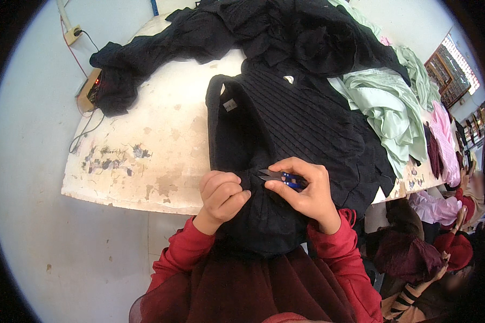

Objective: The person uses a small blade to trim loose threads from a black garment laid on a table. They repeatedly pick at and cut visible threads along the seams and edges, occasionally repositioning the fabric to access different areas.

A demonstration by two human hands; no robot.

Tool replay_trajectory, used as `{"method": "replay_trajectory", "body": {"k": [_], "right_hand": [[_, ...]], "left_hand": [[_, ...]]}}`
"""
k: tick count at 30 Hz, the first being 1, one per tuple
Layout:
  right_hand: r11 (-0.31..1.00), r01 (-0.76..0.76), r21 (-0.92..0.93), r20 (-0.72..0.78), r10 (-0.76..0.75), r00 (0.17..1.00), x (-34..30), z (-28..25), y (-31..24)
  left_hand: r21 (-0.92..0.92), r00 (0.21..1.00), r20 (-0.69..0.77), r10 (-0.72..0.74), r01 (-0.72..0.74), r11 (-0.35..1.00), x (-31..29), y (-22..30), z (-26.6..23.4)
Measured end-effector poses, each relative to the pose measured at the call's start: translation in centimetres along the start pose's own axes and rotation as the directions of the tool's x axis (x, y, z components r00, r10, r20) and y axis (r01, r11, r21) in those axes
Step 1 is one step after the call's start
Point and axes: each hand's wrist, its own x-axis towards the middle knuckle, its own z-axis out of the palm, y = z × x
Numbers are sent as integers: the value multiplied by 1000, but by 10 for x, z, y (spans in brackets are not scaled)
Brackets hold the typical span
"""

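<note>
A black pleated garment (307, 124) lies on the table and hangs over its near edge towards me. Its opening, with a small white label inside, faces up at the left. My left hand (221, 195) is closed, pinching the fabric at the near end of that opening. In my right hand (307, 189) is a pair of blue-handled thread snips (292, 180), held between thumb and fingers. The snips' pointed blades reach left to the pinched cloth, close to my left fingers. Whether the blades touch a thread is too small to tell.
More black cloth (296, 35) is heaped along the table's far side. Pale green fabric (385, 99) lies at the right, with pink cloth (443, 142) beyond. A wall socket (73, 35) and cables are at the left. Other people sit along the right, one with a striped sleeve (408, 295).
</note>
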Motion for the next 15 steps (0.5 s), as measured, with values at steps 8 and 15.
{"method": "replay_trajectory", "body": {"k": [8,15], "right_hand": [[999,-24,-48,142,31,989,6,-10,-10],[865,3,502,-21,9,1000,9,-9,18]], "left_hand": [[-3,1000,13,-5,5,1000,0,1,0],[-13,1000,-2,-10,10,1000,-1,2,2]]}}
